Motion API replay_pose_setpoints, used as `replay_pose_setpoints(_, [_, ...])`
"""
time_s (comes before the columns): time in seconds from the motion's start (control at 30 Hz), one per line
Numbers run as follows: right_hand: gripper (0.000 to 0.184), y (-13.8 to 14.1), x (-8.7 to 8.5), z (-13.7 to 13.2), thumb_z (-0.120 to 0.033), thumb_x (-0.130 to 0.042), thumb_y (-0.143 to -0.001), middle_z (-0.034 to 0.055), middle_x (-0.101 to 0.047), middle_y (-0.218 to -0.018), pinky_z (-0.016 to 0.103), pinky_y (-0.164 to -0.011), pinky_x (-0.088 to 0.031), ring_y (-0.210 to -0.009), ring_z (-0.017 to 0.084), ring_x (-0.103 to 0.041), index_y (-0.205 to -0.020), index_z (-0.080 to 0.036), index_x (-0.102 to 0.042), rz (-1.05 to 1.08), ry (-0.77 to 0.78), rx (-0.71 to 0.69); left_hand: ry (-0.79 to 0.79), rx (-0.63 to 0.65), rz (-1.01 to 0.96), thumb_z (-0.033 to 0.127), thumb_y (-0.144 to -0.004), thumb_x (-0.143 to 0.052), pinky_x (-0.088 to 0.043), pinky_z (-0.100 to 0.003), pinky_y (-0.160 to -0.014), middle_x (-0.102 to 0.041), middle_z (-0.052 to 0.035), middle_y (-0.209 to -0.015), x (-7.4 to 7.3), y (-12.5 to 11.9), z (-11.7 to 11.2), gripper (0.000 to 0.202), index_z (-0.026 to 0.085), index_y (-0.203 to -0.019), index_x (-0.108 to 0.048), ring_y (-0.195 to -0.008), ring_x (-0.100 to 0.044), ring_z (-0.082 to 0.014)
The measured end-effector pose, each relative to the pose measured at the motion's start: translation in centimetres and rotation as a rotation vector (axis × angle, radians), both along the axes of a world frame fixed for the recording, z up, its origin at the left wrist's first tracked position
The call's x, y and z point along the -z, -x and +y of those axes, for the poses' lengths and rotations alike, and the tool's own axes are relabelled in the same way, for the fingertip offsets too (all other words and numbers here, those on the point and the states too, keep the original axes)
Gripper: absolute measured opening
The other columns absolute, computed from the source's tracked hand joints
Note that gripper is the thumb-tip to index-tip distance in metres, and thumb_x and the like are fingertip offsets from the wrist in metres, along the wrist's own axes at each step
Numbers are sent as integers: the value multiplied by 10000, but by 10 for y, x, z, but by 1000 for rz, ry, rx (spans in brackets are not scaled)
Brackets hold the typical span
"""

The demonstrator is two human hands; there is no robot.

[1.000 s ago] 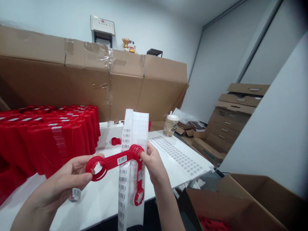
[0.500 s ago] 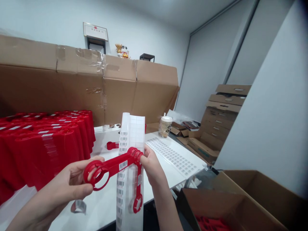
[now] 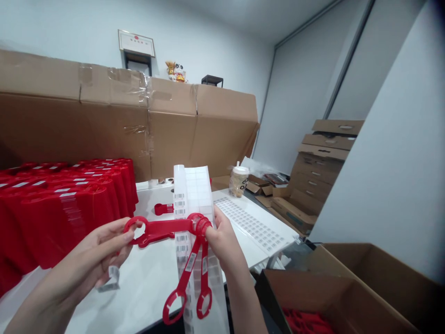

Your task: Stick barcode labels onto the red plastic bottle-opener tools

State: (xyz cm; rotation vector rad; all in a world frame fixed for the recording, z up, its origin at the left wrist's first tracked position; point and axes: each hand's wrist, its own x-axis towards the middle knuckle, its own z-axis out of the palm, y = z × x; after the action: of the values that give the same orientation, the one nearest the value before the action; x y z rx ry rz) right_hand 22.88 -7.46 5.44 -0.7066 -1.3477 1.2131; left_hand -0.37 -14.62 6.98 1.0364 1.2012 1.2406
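My right hand pinches the joined ring ends of several red plastic wrench-like tools, together with a long strip of barcode labels that stands up behind them and hangs down below. Two tools dangle downward, each with a barcode sticker. A third tool points left, and my left hand holds its ring end between fingertips. A small barcode sticker hangs from the lower fingers of my left hand.
Dense rows of red tools fill the left of the white table. A label sheet and a lidded drink cup lie to the right. A cardboard wall stands behind. An open box sits at lower right, flat boxes beyond.
The labelled tool that pointed left has swung down beside the hanging one. Another tool now points left, with my left hand at its ring end. The camera view shifted slightly.
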Motion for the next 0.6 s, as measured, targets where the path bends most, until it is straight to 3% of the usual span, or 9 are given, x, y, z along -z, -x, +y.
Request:
replay_pose_setpoints(0.1, [371,2,4,2,-174,-603,-800,63,-750,-1177,417,-910,-572,-1091,280,-706,-1159,-245,-662,-13,-6,15,-25,-38,82,526,-757,-796,-318,-111,-346,-490,73,-546,5,9,10,518,202,-1139,-663,-431,-372,-54])
replay_pose_setpoints(0.2, [358,3,10,6,-170,-569,-797,58,-758,-1138,405,-911,-559,-1060,266,-711,-1138,-233,-655,-36,-11,102,-120,-271,185,570,-711,-813,-433,-138,-430,-621,40,-713,8,20,10,592,229,-1158,-628,-475,-481,-53])
replay_pose_setpoints(0.27, [339,4,12,8,-167,-567,-785,58,-764,-1107,396,-893,-556,-1028,264,-715,-1107,-225,-661,-70,-17,159,-162,-411,209,562,-647,-852,-445,-158,-425,-659,36,-860,8,24,3,622,269,-1149,-630,-437,-472,-27])
replay_pose_setpoints(0.3, [327,4,13,9,-167,-567,-783,57,-766,-1091,391,-882,-555,-1014,264,-716,-1091,-221,-664,-85,-20,175,-182,-431,213,543,-631,-865,-434,-162,-409,-649,56,-826,7,24,-3,620,285,-1143,-630,-403,-442,-19])
replay_pose_setpoints(0.4, [305,8,12,7,-171,-575,-787,56,-767,-1072,378,-856,-558,-1002,264,-715,-1076,-216,-660,-90,-21,180,-229,-369,227,467,-622,-882,-355,-153,-337,-498,116,-526,1,13,-19,601,299,-1133,-614,-339,-363,-38])
replay_pose_setpoints(0.43, [304,10,11,6,-172,-582,-789,57,-765,-1073,376,-852,-560,-1001,264,-714,-1080,-215,-656,-85,-21,175,-236,-345,224,446,-616,-888,-326,-142,-312,-480,115,-510,-1,7,-22,597,296,-1123,-610,-339,-365,-43])
replay_pose_setpoints(0.53, [315,14,8,-1,-173,-594,-804,60,-756,-1104,372,-843,-570,-1008,263,-714,-1111,-224,-644,-71,-19,155,-252,-271,193,427,-620,-898,-343,-126,-274,-596,46,-784,-3,-14,-21,564,276,-1073,-598,-411,-472,-45])
replay_pose_setpoints(0.6, [328,16,6,-7,-165,-595,-814,56,-751,-1123,366,-843,-575,-1016,257,-713,-1131,-237,-637,-64,-36,136,-299,-235,172,426,-641,-891,-384,-125,-262,-566,6,-975,-2,-23,-15,534,266,-1043,-579,-553,-591,-91])
